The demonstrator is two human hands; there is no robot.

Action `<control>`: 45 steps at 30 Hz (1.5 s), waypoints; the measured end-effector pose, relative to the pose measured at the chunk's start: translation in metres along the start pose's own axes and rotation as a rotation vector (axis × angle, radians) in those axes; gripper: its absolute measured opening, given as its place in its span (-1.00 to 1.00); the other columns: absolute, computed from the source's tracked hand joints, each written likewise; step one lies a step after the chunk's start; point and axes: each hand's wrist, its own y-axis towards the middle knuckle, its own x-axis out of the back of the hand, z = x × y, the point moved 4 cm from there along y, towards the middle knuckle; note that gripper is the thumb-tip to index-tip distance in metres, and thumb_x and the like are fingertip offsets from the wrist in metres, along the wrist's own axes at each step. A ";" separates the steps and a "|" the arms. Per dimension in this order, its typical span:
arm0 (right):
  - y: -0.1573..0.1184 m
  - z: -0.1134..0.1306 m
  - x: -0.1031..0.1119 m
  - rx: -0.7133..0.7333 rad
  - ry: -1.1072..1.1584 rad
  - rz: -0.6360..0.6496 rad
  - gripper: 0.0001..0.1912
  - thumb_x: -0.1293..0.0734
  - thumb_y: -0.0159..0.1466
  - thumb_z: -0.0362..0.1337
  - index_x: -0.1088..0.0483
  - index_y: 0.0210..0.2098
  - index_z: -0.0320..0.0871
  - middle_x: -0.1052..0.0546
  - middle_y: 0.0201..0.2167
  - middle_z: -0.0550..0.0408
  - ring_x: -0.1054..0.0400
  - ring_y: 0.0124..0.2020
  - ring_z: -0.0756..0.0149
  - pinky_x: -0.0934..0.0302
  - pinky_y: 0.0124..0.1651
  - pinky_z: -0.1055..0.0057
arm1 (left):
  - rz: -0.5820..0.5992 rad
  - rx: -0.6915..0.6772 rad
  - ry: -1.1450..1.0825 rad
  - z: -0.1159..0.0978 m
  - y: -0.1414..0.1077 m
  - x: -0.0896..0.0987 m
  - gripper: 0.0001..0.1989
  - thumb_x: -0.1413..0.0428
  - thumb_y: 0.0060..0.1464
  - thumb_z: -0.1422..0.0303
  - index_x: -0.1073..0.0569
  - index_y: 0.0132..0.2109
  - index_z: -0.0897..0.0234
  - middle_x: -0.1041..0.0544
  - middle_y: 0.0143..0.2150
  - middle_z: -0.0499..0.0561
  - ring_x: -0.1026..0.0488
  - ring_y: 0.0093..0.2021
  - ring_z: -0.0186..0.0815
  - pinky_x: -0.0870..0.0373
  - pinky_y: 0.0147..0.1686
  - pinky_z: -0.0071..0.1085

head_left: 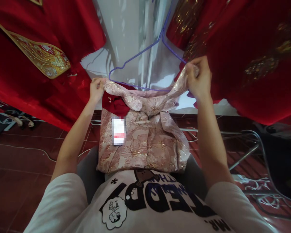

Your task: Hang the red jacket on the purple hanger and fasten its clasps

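Observation:
A pink garment with a gold floral pattern [135, 152] lies across my lap, its upper part pulled up and stretched between both hands. My left hand [97, 90] pinches the upper left corner of the fabric. At the upper right, my right hand [200, 77] grips the other corner, fingers wrapped round the cloth. A purple hanger [140, 53] rises behind the stretched edge, its lower bar running along the garment's top. On the left of the garment lies a blurred white tag [118, 131], just below a dark red piece of cloth [116, 105].
Red garments with gold embroidery hang at the left [82, 29] and right [232, 71]. Behind the hanger is a pale, shiny surface [121, 29]. A metal-framed chair [257, 139] stands at the right, with white cables [269, 200] on the dark red tiled floor [19, 181].

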 end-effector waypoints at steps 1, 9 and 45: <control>0.000 0.001 0.001 -0.008 0.003 0.000 -0.74 -0.22 0.45 -0.02 -0.36 -0.13 -0.08 -0.54 -0.22 0.06 -0.43 -0.25 0.26 -0.33 -0.08 0.23 | 0.004 -0.002 -0.001 -0.002 0.002 0.000 -0.36 -0.02 0.21 -0.33 -0.54 -0.28 0.17 -0.54 -0.17 0.14 -0.49 0.06 -0.02 -0.44 0.24 0.01; -0.001 0.009 0.004 -0.056 0.007 0.001 -0.80 -0.25 0.43 -0.06 -0.34 -0.17 -0.04 -0.54 -0.24 0.06 -0.44 -0.26 0.22 -0.33 -0.08 0.24 | 0.098 -0.007 0.076 -0.008 0.003 0.001 -0.37 0.06 0.28 -0.30 -0.57 -0.15 0.13 -0.56 -0.04 0.15 -0.47 0.15 -0.03 -0.40 0.27 0.01; 0.000 0.002 0.001 -0.039 0.049 0.009 -0.78 -0.26 0.41 -0.07 -0.34 -0.18 -0.08 -0.50 -0.26 0.05 -0.39 -0.26 0.24 -0.32 -0.07 0.24 | 0.244 0.091 0.005 0.004 -0.004 -0.039 -0.43 -0.11 0.16 -0.23 -0.41 0.00 0.17 -0.55 -0.06 0.15 -0.56 -0.06 -0.12 -0.48 0.08 -0.07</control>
